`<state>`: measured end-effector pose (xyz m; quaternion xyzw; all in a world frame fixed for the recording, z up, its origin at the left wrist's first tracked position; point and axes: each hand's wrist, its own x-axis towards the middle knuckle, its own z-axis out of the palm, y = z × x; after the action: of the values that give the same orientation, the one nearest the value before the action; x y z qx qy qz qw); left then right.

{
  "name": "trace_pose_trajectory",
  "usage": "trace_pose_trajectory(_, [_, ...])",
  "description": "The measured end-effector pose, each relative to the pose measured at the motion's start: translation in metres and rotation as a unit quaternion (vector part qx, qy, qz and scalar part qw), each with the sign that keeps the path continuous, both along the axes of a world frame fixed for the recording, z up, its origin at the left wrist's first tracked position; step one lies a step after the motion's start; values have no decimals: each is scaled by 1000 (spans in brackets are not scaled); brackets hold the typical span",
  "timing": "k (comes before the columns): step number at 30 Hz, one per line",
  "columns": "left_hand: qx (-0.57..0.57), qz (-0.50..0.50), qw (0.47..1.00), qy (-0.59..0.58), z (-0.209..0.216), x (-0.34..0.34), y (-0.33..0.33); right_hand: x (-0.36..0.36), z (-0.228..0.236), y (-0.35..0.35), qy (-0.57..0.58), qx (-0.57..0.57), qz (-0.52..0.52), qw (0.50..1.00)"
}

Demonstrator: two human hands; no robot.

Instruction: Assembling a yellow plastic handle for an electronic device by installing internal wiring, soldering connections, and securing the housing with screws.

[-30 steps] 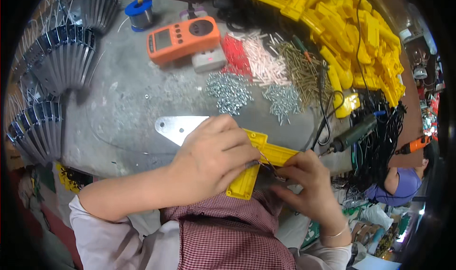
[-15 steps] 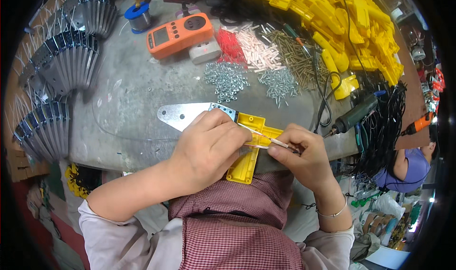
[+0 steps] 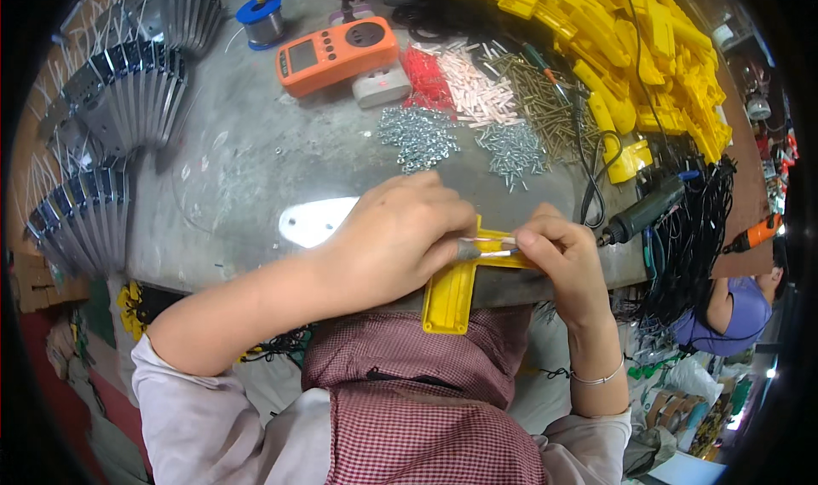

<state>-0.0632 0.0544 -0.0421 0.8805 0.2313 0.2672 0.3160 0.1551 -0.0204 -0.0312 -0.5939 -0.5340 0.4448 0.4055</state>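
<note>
My left hand [image 3: 409, 233] pinches the left end of thin wires [image 3: 494, 253], with a greyish patch at its thumb tip. My right hand [image 3: 562, 259] grips their right end between thumb and fingers. White sleeve-like bits show on the wires between the hands. Beneath lies a yellow plastic housing half [image 3: 447, 302], its handle-like part reaching toward me over the table edge. A flat silver metal blade plate [image 3: 311, 221] with holes sticks out left of my left hand. Its join with the housing is hidden by that hand.
Behind the hands lie piles of nuts [image 3: 416, 135], small screws [image 3: 513, 151], long screws [image 3: 550, 97], white sleeves [image 3: 477, 84] and red pieces [image 3: 426, 77]. An orange meter [image 3: 336, 54], solder spool [image 3: 262, 23], yellow housings [image 3: 656, 50], dark-green power screwdriver [image 3: 646, 210] and metal blades [image 3: 141, 93] surround them.
My left hand has shifted right and now covers the housing's upper part. The wires are stretched between both hands, and the right hand sits slightly farther right. The whole view has moved a little.
</note>
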Motion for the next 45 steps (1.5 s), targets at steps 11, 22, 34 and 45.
trace_pose_trajectory(11, [-29, 113, 991, -65, -9, 2, -20, -6, 4, 2, -123, 73, 54, 988])
trace_pose_trajectory(22, [-83, 128, 982, -109, -17, -2, -26, -24, 12, 7, -39, -35, 62, 997])
trace_pose_trajectory(34, [-105, 126, 977, -134, -17, -6, -26, -20, 16, 11, -69, -27, 133, 988])
trace_pose_trajectory(45, [-76, 131, 985, -88, -12, -4, -29, -25, 16, 3, -63, -26, 49, 996])
